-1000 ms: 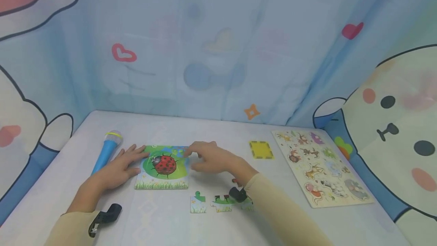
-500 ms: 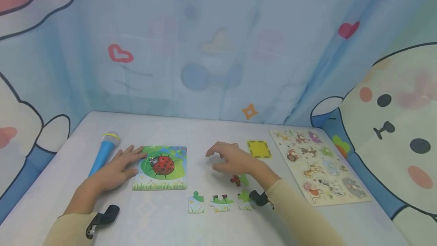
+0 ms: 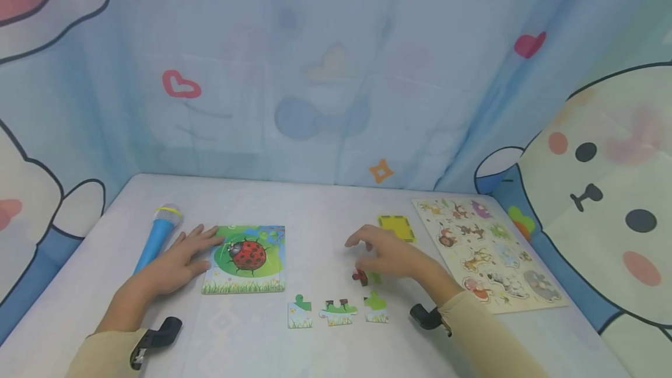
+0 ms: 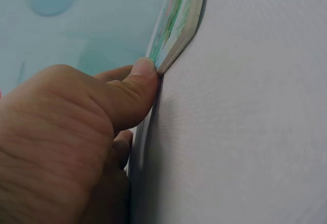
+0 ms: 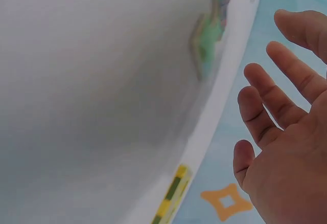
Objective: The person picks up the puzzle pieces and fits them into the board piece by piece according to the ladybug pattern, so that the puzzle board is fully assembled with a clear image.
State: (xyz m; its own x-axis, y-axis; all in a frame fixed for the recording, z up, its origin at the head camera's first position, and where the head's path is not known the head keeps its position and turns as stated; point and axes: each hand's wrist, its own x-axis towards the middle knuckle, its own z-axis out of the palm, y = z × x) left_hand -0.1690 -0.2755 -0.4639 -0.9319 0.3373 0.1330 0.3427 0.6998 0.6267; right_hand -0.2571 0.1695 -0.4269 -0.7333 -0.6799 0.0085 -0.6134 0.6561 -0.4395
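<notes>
Head view shows the left hand (image 3: pixel 178 261) lying flat on the desk (image 3: pixel 315 209), fingers straight, thumb tip pressed to the left edge of the ladybird puzzle board (image 3: pixel 245 260); the left wrist view confirms the thumb (image 4: pixel 134 88) touching that edge. The right hand (image 3: pixel 391 255) hovers with fingers loosely spread and grasping nothing, just over a red-and-green puzzle piece (image 3: pixel 366 277) lying right of the board. Three more loose pieces (image 3: pixel 338 311) sit in a row nearer the person. A blue toy microphone (image 3: pixel 156 237), a yellow square tile (image 3: pixel 396 227) and an animal puzzle board (image 3: pixel 485 255) lie apart. To pick the piece cleanly, I judge a pinch at its edges works best, while the left thumb steadies the board.
</notes>
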